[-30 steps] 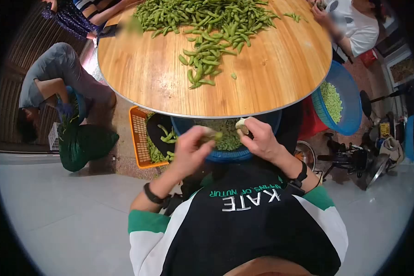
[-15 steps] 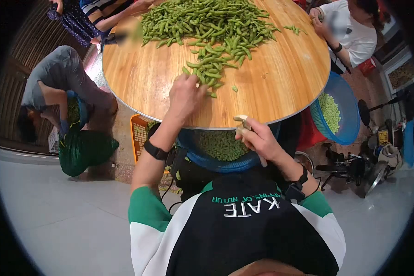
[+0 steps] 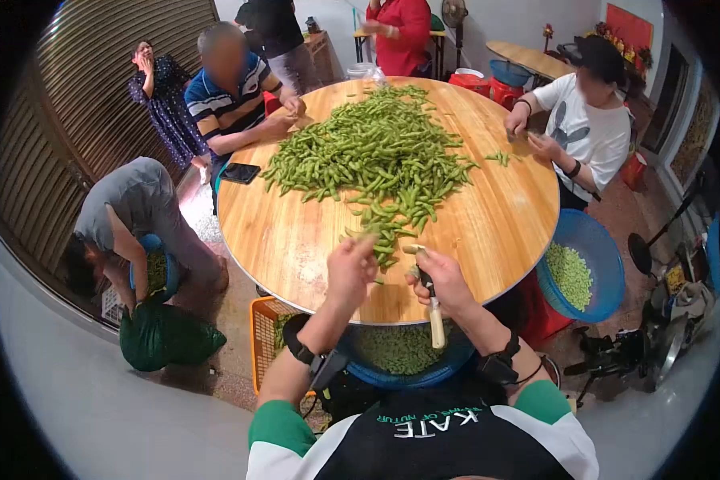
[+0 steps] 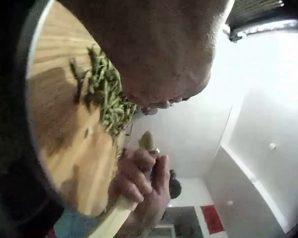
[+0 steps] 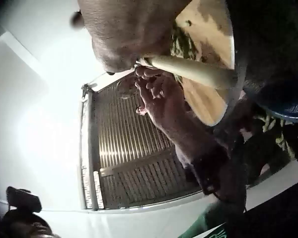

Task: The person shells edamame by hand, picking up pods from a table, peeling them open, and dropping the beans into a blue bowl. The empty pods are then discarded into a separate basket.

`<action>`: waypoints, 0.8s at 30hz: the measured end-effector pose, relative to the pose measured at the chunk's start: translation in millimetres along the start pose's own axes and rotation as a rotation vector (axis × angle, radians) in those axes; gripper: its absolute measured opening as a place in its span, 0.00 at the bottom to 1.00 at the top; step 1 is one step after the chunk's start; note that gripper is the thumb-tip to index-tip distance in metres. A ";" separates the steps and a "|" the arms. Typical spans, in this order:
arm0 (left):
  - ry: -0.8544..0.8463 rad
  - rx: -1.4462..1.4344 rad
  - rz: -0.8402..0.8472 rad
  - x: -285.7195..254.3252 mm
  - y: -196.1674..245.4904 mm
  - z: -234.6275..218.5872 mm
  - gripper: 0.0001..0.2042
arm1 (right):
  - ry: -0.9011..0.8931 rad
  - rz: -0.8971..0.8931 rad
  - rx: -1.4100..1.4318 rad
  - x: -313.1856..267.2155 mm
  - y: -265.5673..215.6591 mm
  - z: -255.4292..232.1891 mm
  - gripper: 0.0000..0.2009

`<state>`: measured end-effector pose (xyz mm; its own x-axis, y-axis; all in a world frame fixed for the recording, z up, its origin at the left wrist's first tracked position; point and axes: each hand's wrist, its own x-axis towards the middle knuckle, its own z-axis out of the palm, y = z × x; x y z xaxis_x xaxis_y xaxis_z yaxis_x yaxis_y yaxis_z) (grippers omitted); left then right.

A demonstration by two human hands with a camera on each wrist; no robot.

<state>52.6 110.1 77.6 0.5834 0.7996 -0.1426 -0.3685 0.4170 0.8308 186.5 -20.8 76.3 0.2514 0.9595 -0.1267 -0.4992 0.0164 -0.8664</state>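
My left hand [image 3: 350, 276] is raised over the near part of the table, beside the tail of a heap of green soybean pods [image 3: 368, 152]. Its fingers are bent and blurred; I cannot tell whether a pod is between them. My right hand [image 3: 444, 286] grips a tool with a pale handle [image 3: 437, 324], which sticks out below the fist toward me. The tool's working end is hidden by the fingers. At the right thumb and fingertip shows a small pale-green piece [image 4: 146, 140]. The handle [image 5: 193, 72] also shows clearly in the right wrist view.
Below the round wooden table's edge [image 3: 240, 248] stands a blue basket of shelled beans [image 3: 400, 352], with an orange crate [image 3: 262, 320] to its left. Another blue basket [image 3: 604, 256] stands at right. Several people are around; a phone [image 3: 240, 172] lies on the table.
My left hand went from over the basket out to the pods, and is now back beside the right hand. The right hand kept its tool. The head view has tilted up.
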 end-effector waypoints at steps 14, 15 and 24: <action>-0.191 0.187 -0.224 -71.4 -55.8 -11.9 0.05 | -0.147 0.207 0.106 -62.2 39.9 -19.9 0.16; -0.200 0.214 -0.232 -72.6 -56.0 -12.4 0.05 | -0.166 0.212 0.116 -63.9 40.1 -19.8 0.18; -0.243 0.250 -0.123 -79.3 -54.5 -12.6 0.04 | -0.227 0.205 0.155 -65.2 44.1 -19.0 0.22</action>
<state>17.3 29.4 36.9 0.7784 0.6115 -0.1422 -0.1143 0.3607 0.9257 163.8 -88.0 37.2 -0.0496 0.9851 -0.1647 -0.6445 -0.1576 -0.7482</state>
